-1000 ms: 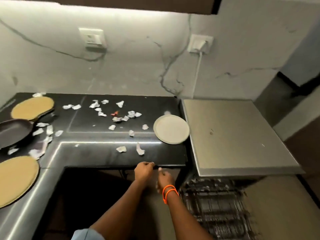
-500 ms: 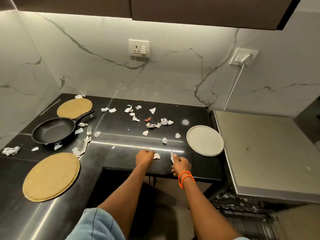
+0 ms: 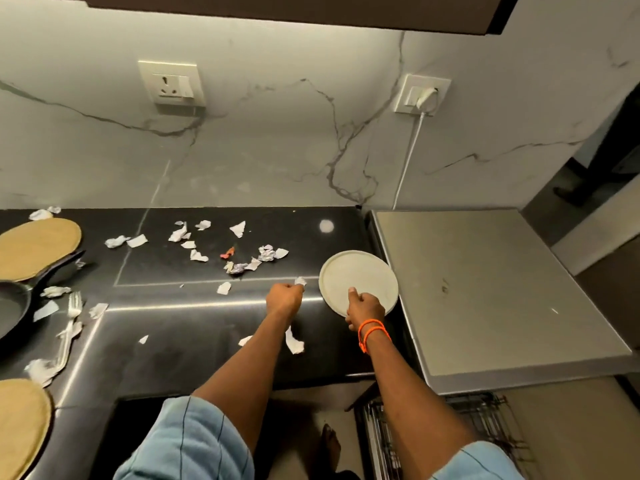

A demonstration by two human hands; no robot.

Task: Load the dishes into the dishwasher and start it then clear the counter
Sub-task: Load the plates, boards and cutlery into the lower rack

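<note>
A: What is being done by the hands?

B: The rim of a pale round plate [image 3: 358, 280] is pinched by the right hand [image 3: 364, 308], an orange band worn at its wrist. The plate lies flat at the right end of the black worktop [image 3: 194, 344]. The left hand [image 3: 284, 299] is curled closed just left of the plate, with a white paper scrap [image 3: 300, 280] touched or pinched at its fingertips; which of the two cannot be told.

A: What is seen beyond the hands?

B: More torn paper scraps [image 3: 239, 263] are scattered across the worktop. Far to the left, a fork [image 3: 71, 320] and a dark frying pan [image 3: 12, 306] are seen among round tan mats [image 3: 36, 245]. The steel-topped dishwasher [image 3: 485, 292] is set just beside the plate's end of the worktop, and its wire rack [image 3: 450, 441] is pulled out below; what it holds cannot be made out.

A: How far along is the task judged to be?

B: It is judged to be early. Plate, fork and pan are not yet loaded, the machine cannot have been started with the rack out, and the scraps are left to be cleared.
</note>
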